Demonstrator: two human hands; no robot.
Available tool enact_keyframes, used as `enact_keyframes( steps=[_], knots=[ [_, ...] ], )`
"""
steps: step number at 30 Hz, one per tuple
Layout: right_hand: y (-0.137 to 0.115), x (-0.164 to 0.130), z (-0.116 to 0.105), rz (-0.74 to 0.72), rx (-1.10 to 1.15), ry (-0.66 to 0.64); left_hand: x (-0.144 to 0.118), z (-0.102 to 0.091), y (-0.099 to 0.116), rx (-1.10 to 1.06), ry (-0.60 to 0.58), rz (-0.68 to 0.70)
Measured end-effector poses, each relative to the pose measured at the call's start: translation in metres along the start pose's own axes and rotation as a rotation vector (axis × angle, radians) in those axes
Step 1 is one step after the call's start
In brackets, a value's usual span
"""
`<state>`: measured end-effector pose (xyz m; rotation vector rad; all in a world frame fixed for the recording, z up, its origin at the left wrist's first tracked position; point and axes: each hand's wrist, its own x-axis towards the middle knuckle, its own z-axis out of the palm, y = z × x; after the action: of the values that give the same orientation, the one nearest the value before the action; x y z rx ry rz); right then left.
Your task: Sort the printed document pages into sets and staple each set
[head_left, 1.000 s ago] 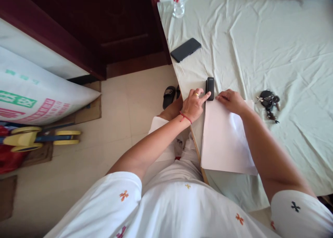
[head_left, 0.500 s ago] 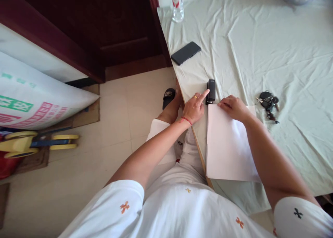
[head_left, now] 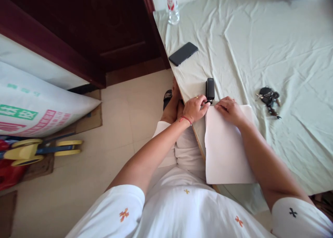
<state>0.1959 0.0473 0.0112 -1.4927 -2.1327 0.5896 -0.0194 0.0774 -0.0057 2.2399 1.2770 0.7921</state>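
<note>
Grip of the left hand (head_left: 194, 108): fingers curled, with the fingertips pinched at the near end of a small black stapler (head_left: 210, 90), right at the top left corner of the paper (head_left: 226, 147). Contact with the stapler's near end is visible; whether the fingers close around it or only press against it cannot be told from this view. A ring shows on one finger and a red cord on the wrist.

Grip of the right hand (head_left: 229, 109): not closed on anything. It lies palm down with fingers bent, pressing the top edge of the paper flat, just beside the stapler and close to the left hand's fingertips.

Stapler: lies flat on the surface (head_left: 234, 40), near its left edge, long axis running away from the person, near end meeting the corner of the paper.

Paper: a white sheet or thin stack, lying on the surface directly before the person; its lower left part overhangs the edge above the lap.

Surface: covered with a pale, creased cloth.

Other items on it: a dark phone (head_left: 183, 53) lies beyond the stapler, well apart from it, near the left edge. A clear plastic bottle (head_left: 172, 5) stands at the far left corner. A bunch of keys (head_left: 269, 99) lies to the right of the right hand, apart from the paper.

Floor: a black sandal (head_left: 167, 98) on the tiles beside the surface's edge.
</note>
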Motion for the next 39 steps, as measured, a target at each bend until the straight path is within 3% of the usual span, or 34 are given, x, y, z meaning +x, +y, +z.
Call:
enact_keyframes(
  steps=[5, 14, 17, 21, 25, 27, 34, 39],
  knots=[
    [-0.011, 0.006, -0.010, -0.051, -0.063, -0.084, 0.001, -0.004, 0.001, 0.008, -0.059, 0.042],
    [-0.019, 0.004, -0.009, -0.071, -0.215, 0.031, 0.003, -0.009, 0.005, 0.168, -0.208, 0.073],
    [-0.015, -0.020, -0.014, -0.002, -0.257, 0.201, 0.002, -0.008, 0.005, 0.197, -0.193, 0.066],
    [-0.006, -0.089, -0.023, 0.233, -0.254, 0.401, 0.000, -0.006, 0.005, 0.199, -0.174, 0.038],
    [-0.010, -0.160, -0.024, 0.596, -0.273, 0.397, -0.001, -0.006, 0.004, 0.162, -0.127, 0.001],
    [-0.021, -0.180, -0.021, 0.684, -0.259, 0.357, -0.001, -0.006, 0.003, 0.165, -0.105, -0.017],
    [-0.037, -0.186, -0.017, 0.843, -0.080, 0.281, 0.000, 0.003, 0.000, 0.224, -0.030, -0.082],
    [-0.040, -0.196, -0.016, 0.804, -0.116, 0.310, 0.003, 0.007, 0.001, 0.257, -0.012, -0.133]
  ],
)
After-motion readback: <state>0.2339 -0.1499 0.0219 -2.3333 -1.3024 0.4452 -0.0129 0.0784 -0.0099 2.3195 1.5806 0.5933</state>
